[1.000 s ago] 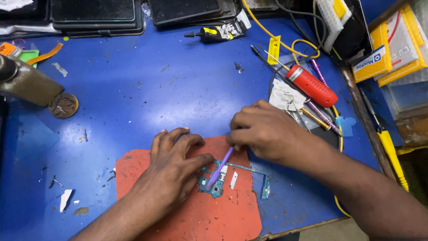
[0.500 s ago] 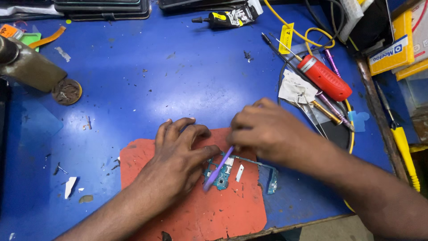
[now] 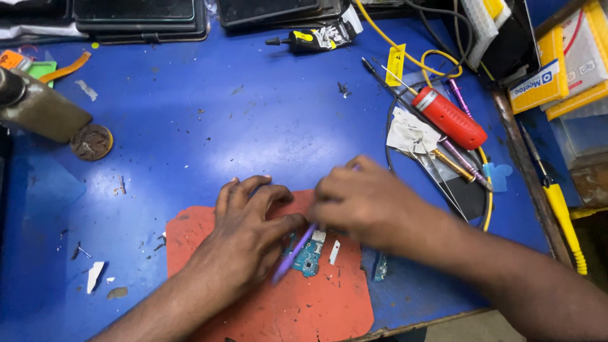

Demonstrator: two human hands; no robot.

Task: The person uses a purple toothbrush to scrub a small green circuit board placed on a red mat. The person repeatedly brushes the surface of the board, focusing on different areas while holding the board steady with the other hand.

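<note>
Blue worktop point(image 3: 209, 120), red mat point(image 3: 297, 310), right hand point(image 3: 367, 202) grip closed on purple tool point(image 3: 292, 254), left hand point(image 3: 250, 234) flat

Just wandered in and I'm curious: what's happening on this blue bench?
A person's left hand presses a small teal circuit board onto a red-orange rubber mat. The right hand holds a thin purple tool, its tip at the board. A red-handled screwdriver lies unused further right.

Circuit board point(image 3: 310, 253) on mat point(image 3: 304, 304), screwdriver point(image 3: 451, 118) rt.
</note>
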